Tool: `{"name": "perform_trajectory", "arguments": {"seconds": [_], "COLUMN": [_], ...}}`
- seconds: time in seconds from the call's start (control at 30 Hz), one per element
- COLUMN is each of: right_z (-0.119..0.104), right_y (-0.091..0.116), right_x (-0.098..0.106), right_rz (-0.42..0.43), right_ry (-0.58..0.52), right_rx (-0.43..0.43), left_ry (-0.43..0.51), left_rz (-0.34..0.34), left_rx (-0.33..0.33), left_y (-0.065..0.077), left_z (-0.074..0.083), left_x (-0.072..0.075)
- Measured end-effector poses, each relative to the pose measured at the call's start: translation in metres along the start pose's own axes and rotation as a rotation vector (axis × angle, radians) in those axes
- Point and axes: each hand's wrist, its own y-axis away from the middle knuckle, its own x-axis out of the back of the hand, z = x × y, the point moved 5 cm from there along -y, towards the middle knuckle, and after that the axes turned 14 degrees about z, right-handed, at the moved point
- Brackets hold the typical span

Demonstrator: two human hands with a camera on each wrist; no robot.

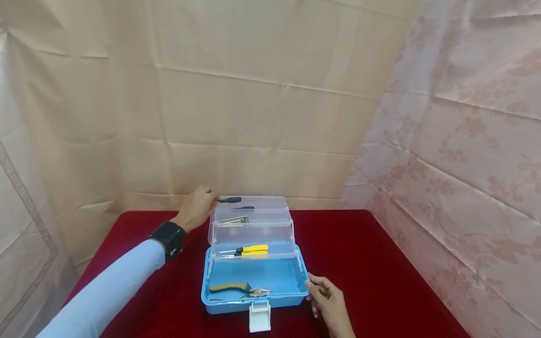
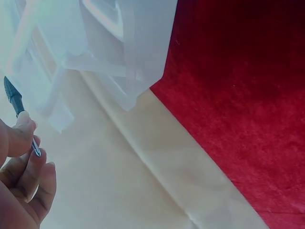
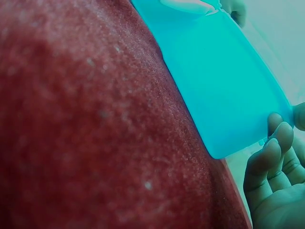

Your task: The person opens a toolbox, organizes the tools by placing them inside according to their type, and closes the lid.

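Note:
Up at the back left, my left hand (image 1: pixel 197 209) pinches the metal shaft of a small screwdriver (image 1: pixel 230 200) between thumb and fingers. Its black handle points away from the hand in the left wrist view, and the tip (image 2: pixel 36 151) shows by the fingers. The open toolbox (image 1: pixel 236 307) has a blue base and clear tiered trays. At its front right corner my right hand (image 1: pixel 329 300) grips the rim, thumb on top and fingers against the outer wall. Pliers (image 1: pixel 230 287) with yellow-green handles lie in the base. Yellow-handled screwdrivers (image 1: pixel 255 248) rest in the lowest tray.
Metal hex keys (image 1: pixel 235 219) lie in the middle tray, and another black handle (image 1: pixel 245 207) shows in the tier above. A white latch (image 1: pixel 259 317) hangs at the front. Red cloth (image 1: pixel 359 263) covers the table; beige curtain (image 1: pixel 253 117) stands behind.

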Motion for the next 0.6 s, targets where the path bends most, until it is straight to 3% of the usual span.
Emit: {"name": "perform_trajectory", "arguments": {"seconds": [0.07,0.3,0.6], "right_z": [0.000,0.000,-0.001], "right_y": [0.000,0.002,0.001], "right_x": [-0.001,-0.003,-0.002], "right_rz": [-0.002,-0.021,-0.017], "right_ry": [0.002,0.001,0.000], "right_rx": [-0.007,-0.025,-0.017], "left_ry": [-0.021,0.009,0.011], "left_rz": [0.001,-0.036,-0.023], "left_rx": [-0.017,0.034,0.026], "left_y": [-0.001,-0.002,-0.006], "left_z": [0.001,0.005,0.009], "left_x": [-0.002,-0.009,-0.019]}}
